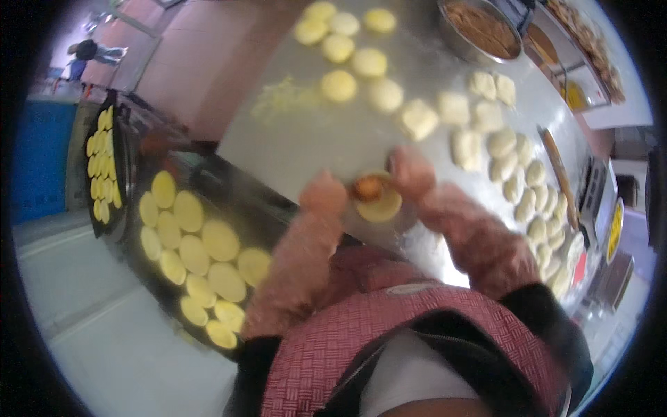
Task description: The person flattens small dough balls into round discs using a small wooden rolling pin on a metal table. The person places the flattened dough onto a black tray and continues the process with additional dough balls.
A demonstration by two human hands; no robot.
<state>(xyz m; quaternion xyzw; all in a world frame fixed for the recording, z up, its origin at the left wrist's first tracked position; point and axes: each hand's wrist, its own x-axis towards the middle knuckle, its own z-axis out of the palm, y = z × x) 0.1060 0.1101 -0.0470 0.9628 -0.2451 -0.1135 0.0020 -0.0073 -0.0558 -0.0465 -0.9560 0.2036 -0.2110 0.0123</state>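
Note:
On the steel worktop (292,156) before me lies a flattened round of pale dough (383,207). A blurred brown-orange lump (369,187) covers its upper left part; whether it is filling or part of a tool, I cannot tell. My left hand (348,190) is at the lump's left side, mostly hidden by a pink sleeve cover (307,250). Just beyond the dough round, at its upper right, is my right hand (392,162), also largely behind its pink sleeve cover (458,224). The fingers of both hands are hidden or blurred.
Round yellowish cakes (338,86) and pale dough pieces (503,143) lie across the worktop. A rolling pin (560,174) rests at right, a metal bowl of brown filling (482,31) at the far side. To my left, a dark griddle (208,172) carries several flat cakes (194,255).

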